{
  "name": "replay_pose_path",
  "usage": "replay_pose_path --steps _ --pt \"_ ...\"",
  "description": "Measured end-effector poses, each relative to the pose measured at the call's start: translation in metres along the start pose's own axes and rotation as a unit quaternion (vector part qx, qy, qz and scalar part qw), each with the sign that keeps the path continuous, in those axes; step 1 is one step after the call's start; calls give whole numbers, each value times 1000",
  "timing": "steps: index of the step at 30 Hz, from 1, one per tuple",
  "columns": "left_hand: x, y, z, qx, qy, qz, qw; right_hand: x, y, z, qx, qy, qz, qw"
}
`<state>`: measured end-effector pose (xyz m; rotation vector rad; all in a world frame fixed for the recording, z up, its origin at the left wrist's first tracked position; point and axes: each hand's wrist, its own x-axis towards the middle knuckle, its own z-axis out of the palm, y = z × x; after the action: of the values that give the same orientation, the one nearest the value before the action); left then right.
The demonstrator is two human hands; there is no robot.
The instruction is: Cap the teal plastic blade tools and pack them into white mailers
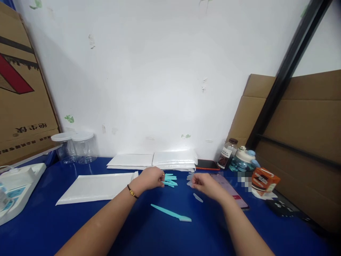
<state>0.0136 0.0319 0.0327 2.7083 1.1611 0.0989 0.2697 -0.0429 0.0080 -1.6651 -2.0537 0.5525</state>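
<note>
My left hand (151, 177) rests on the blue table (133, 231), fingers curled onto a small bunch of teal plastic sticks (170, 180). My right hand (204, 185) is closed in a pinch beside a little pile of clear plastic caps (190, 179). One clear cap (198, 197) lies loose just below the right hand. A single teal stick with a pale tip (171, 213) lies on the table nearer to me, between my forearms.
White padded envelopes lie in front (97, 186) and stacked at the back (154, 160). Two clear lidded jars (74, 146) stand back left beside a cardboard box (23, 89). A phone (207, 164), bottles (241, 160), an orange box (265, 180) sit right.
</note>
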Motion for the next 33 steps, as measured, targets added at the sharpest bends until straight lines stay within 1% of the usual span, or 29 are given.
replay_pose_path --steps 2,3,4,5,7,9,11,13,14,15,17,20,22,24,26,28,29,30,31,33 --pt "-3 -4 -8 -2 35 -7 999 -1 3 -6 -10 32 9 999" --pt "-5 -3 -11 -10 46 -1 999 -2 3 -8 -15 38 7 999" --pt "-7 0 -12 -22 43 12 999 -3 2 -10 -19 37 4 999" --pt "-8 4 -12 -36 24 29 999 -4 1 -10 -22 28 1 999" --pt "-11 16 -8 -59 -52 70 994 -7 -4 -10 -20 -14 -3 1000" --pt "-13 29 0 -59 -129 105 984 -10 -10 -7 2 -84 -9 996" --pt "-14 39 10 -43 -166 110 979 -12 -17 -2 33 -161 -22 986" --pt "-14 45 19 -28 -172 106 979 -14 -23 6 51 -223 -35 973" --pt "-14 47 22 -21 -165 104 980 -13 -26 11 53 -244 -42 967" --pt "-13 47 23 -16 -154 106 982 -13 -28 15 56 -258 -48 963" --pt "-12 46 23 -18 -122 115 986 -11 -29 22 65 -267 -52 960" --pt "-9 40 15 -40 -94 114 988 -8 -25 23 81 -243 -30 966" --pt "-9 33 6 -40 -82 85 992 -6 -18 16 75 -200 -18 977" --pt "-9 24 -3 -60 -70 46 995 -5 -11 6 60 -133 -3 989" --pt "-10 14 -10 -127 -69 26 989 -4 -3 -6 41 -52 22 998" --pt "-10 7 -13 -209 -67 34 975 -5 2 -16 18 17 44 999" --pt "-10 5 -13 -239 -64 43 968 -6 4 -20 6 36 46 998" --pt "-9 3 -12 -259 -59 50 963 -7 5 -23 -5 41 46 998" --pt "-8 3 -11 -272 -54 55 959 -8 6 -24 -14 34 46 998" --pt "-6 5 -8 -277 -37 61 958 -9 7 -20 -32 -14 52 998"
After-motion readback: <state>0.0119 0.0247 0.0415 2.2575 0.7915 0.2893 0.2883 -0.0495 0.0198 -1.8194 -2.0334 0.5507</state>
